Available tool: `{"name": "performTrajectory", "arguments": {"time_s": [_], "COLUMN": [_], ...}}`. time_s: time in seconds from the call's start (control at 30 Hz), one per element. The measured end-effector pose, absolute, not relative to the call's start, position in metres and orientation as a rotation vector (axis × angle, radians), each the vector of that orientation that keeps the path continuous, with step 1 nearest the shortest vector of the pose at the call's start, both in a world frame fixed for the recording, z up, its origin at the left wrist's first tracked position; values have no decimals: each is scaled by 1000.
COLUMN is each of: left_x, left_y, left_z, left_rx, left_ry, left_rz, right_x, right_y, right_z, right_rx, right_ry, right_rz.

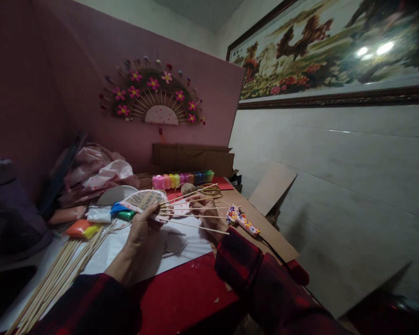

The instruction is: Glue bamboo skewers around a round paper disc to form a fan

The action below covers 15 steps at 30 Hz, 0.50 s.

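Note:
My left hand (139, 231) grips a half-round cardboard piece (139, 199) edged with pale spotted cloth, thumb on top near its straight side. Several thin wooden sticks (195, 227) fan out from that side towards the right. Among these sticks is my right hand (207, 213), its fingers closed in a pinch at one of them; the exact grip is partly hidden. A second spotted cloth piece (182, 209) shows behind the sticks. To the right of my right hand lies a flower-patterned glue gun (242, 220) on brown cardboard.
Loose wooden sticks (61, 274) lie at left beside clay packets (84, 229). Behind are a twine ball (187, 189), a row of coloured clay packs (181, 180) and crumpled pink cloth (101, 172). A flowered stick fan (160, 114) hangs on the pink panel.

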<state>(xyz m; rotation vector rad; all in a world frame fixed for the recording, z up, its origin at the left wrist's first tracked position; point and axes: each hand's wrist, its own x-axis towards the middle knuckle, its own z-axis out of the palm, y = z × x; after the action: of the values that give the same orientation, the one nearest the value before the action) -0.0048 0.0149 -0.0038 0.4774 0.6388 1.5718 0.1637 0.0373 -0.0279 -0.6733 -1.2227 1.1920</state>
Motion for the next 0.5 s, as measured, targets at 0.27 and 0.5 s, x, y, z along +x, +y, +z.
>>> {"name": "performTrajectory", "arguments": {"time_s": [0.27, 0.5], "left_x": [-11, -13], "left_y": [17, 20], "left_z": [-4, -4], "left_rx": [419, 356], "left_ry": [593, 609], "left_rz": [1617, 1664], "right_x": [164, 181], "right_y": [39, 42], "right_z": [-28, -15], "right_rx": [-620, -547], "right_ry": [-1064, -684], "right_rz": [1150, 1278]}}
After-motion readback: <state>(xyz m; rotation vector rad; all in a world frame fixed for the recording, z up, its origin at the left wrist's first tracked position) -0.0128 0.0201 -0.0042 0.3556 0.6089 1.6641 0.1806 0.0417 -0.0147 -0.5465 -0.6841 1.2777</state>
